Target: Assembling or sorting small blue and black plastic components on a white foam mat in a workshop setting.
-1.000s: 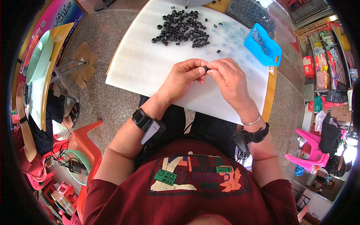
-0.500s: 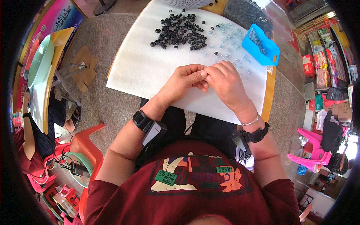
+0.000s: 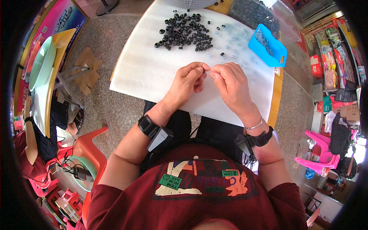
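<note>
Above the near part of a white-covered table [image 3: 145, 73], my left hand [image 3: 187, 81] and my right hand [image 3: 231, 82] meet almost fingertip to fingertip. Both are closed in a pinch. A tiny pale, see-through piece [image 3: 207, 72] shows between the fingertips, too small to name. Beyond my hands lies a loose heap of small black ring-like parts [image 3: 183, 33]. To its right, small clear bluish pieces [image 3: 234, 35] are scattered over the white sheet. One black part [image 3: 222, 54] sits apart, just beyond my right hand.
A blue plastic basket [image 3: 279, 50] holding clear pieces stands at the table's right edge. Behind it is a see-through bin [image 3: 255, 17] of dark parts; a grey basket [image 3: 189, 3] stands at the far edge. An orange chair [image 3: 90, 143] is at my left, where another person's arm [image 3: 30, 142] shows.
My fingertips have drawn slightly apart, so the tiny pale piece between them now shows. The right thumb has turned into view. The scattered parts and the basket stay in place.
</note>
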Demonstrator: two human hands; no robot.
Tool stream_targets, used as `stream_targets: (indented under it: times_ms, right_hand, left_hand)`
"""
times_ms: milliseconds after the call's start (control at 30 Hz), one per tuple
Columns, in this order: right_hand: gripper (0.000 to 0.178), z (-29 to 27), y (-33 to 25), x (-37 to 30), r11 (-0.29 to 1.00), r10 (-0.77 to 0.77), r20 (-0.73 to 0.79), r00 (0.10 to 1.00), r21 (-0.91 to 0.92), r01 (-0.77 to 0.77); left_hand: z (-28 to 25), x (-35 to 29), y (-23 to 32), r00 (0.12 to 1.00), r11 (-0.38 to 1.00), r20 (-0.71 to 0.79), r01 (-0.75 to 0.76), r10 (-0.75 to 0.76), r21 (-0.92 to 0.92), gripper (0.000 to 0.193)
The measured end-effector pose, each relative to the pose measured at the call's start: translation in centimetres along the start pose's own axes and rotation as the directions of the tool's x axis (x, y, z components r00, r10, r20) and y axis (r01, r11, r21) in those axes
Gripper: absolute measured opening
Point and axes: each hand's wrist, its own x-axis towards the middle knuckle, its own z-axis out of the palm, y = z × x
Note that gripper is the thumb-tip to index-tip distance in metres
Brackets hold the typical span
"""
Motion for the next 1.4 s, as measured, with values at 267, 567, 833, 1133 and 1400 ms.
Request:
stream_targets:
  times_ms: [267, 567, 833, 1133, 1400]
  right_hand:
    - [0.014, 0.2, -0.3, 0.7, 0.999, -0.030, 0.052, 0.998, -0.012, 0.031]
    - [0.017, -4.3, 3.1, 4.8, 0.916, 0.380, -0.027, 0.925, 0.151, -0.372]
    - [0.023, -11.7, 17.7, 12.7, 0.846, 0.119, -0.430, 0.895, -0.428, -0.318]
    - [0.010, 0.5, 6.9, 6.9, 1.000, -0.008, 0.052, 0.999, -0.019, 0.009]
    - [0.012, 4.8, 6.8, 7.9, 0.993, 0.028, 0.049, 0.998, -0.116, -0.022]
  left_hand:
    - [0.2, 0.2, -0.3, 0.995, 0.995, 0.059, -0.078, 0.075, 0.068, 0.033]
    - [-0.5, 0.2, 0.2, 0.988, 0.996, 0.149, -0.018, 0.031, -0.089, 0.044]
    - [-0.3, 0.7, 0.4, 0.987, 0.988, 0.161, 0.001, 0.024, -0.154, 0.034]
    - [-0.9, 0.6, 0.3, 0.987, 0.985, 0.157, 0.051, -0.025, -0.163, 0.032]
    - [-1.0, 0.8, 0.1, 0.985, 0.982, 0.169, 0.050, -0.018, -0.185, 0.029]
